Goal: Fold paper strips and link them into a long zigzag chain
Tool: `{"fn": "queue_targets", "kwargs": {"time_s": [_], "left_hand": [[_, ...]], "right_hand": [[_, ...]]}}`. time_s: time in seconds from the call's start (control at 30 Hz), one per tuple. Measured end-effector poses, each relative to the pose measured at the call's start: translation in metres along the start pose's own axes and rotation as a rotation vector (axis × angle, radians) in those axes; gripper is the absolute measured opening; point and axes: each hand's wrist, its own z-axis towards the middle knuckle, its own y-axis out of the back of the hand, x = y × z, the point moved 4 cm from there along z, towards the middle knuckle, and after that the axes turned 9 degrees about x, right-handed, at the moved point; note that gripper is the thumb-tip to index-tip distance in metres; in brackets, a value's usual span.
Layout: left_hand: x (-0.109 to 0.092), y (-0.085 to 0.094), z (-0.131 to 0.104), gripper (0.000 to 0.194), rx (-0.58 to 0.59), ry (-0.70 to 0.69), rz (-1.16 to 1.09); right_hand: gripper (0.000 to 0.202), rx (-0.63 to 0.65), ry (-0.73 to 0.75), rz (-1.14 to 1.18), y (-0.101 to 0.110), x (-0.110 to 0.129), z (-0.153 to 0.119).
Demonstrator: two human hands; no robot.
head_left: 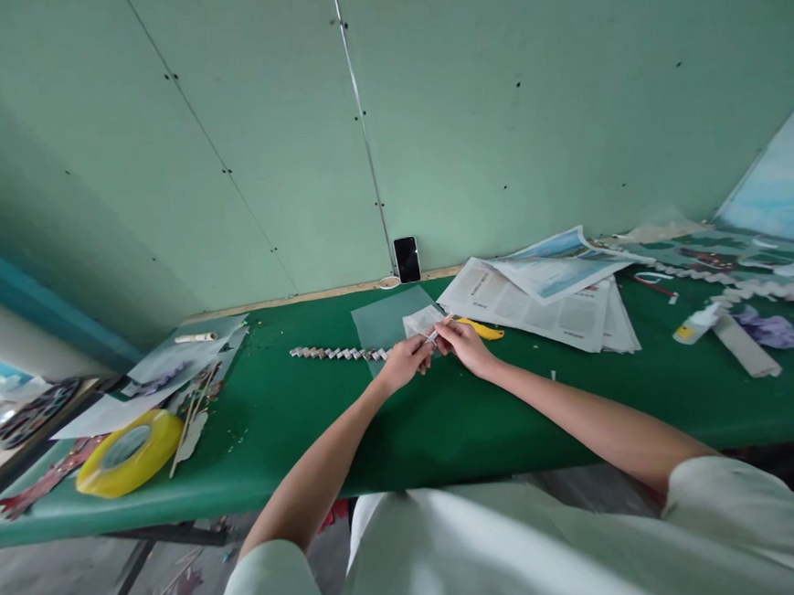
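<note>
Close together over the green table [298, 434], my left hand [407, 361] and my right hand [464, 345] are closed with fingertips pinched on a small white paper strip [432, 335]. The fingers hide part of it. A zigzag chain of folded paper [336, 353] lies to the left and runs up to my left hand; whether it joins the strip I cannot tell. Just behind my hands are a pale translucent sheet [378, 320] and a small piece of white paper [418, 321]. Beside my right hand rests a yellow curved object [483, 329], partly covered.
Newspapers [507, 302] are piled at the right, behind my forearm. A phone [407, 260] leans on the wall. Farther right lie a glue bottle [696, 324], a white box [745, 348] and more paper chains [774, 290]. A yellow tape roll [131, 453] and sticks [192, 419] lie left.
</note>
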Motion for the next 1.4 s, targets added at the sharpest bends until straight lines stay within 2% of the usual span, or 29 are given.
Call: {"fn": "queue_targets", "kwargs": {"time_s": [0.23,0.47,0.93,1.1,1.27,1.4], "left_hand": [[0.003,-0.002,0.003,0.048,0.052,-0.004,-0.132],[0.003,-0.004,0.002,0.053,0.020,0.035,-0.180],[0.001,-0.003,0.001,0.048,0.037,0.027,-0.195],[0.005,-0.002,0.002,0.046,0.031,0.022,-0.216],[0.010,-0.002,0.004,0.052,0.046,0.039,-0.214],[0.010,-0.001,0.004,0.056,0.056,0.029,-0.218]], "right_hand": [[0.048,-0.023,0.056,-0.132,0.000,0.011,-0.002],[0.050,-0.012,0.044,-0.155,-0.001,0.011,-0.002],[0.051,0.013,0.068,-0.190,-0.001,0.011,-0.003],[0.055,-0.013,0.140,-0.244,-0.001,0.016,-0.003],[0.050,-0.025,0.115,-0.326,0.001,0.018,-0.007],[0.050,-0.011,0.157,-0.384,-0.003,0.026,-0.012]]}}
